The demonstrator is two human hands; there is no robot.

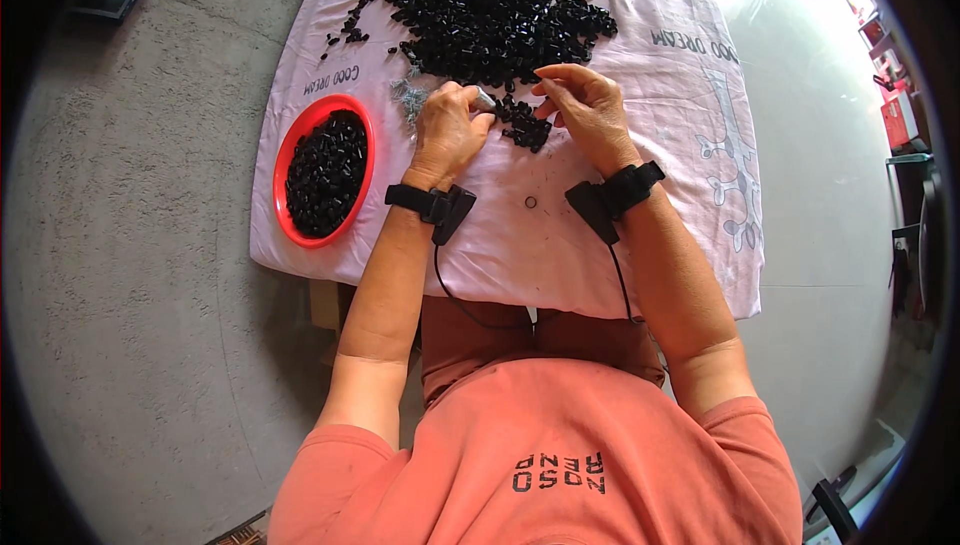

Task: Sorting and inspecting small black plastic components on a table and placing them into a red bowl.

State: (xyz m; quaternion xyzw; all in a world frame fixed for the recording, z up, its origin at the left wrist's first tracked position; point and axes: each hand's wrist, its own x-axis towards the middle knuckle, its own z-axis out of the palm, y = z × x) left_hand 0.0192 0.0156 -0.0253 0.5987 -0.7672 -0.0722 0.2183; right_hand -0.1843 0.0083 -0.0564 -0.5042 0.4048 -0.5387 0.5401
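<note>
My left hand (450, 130) is closed, fingers curled, with a short grey tapered piece (484, 101) at its fingertips. Whether that piece is a tool or a fingertip covering, I cannot make out. Close by on the right is my right hand (592, 115), thumb and fingers bent together in a pinch; what it pinches is too small to name. Between the hands lies a little cluster of small black parts (525, 130). Beyond it spreads a large heap of the same shiny black parts (480, 5). A tuft of grey-blue scraps (408, 97) lies beside my left hand.
A red oval basin (370, 160) filled with black parts stands left of my left forearm. A pink printed cloth (480, 265) covers the table. On it, near me, sits a small dark ring (531, 202). Cables hang from black wrist straps (632, 185).
</note>
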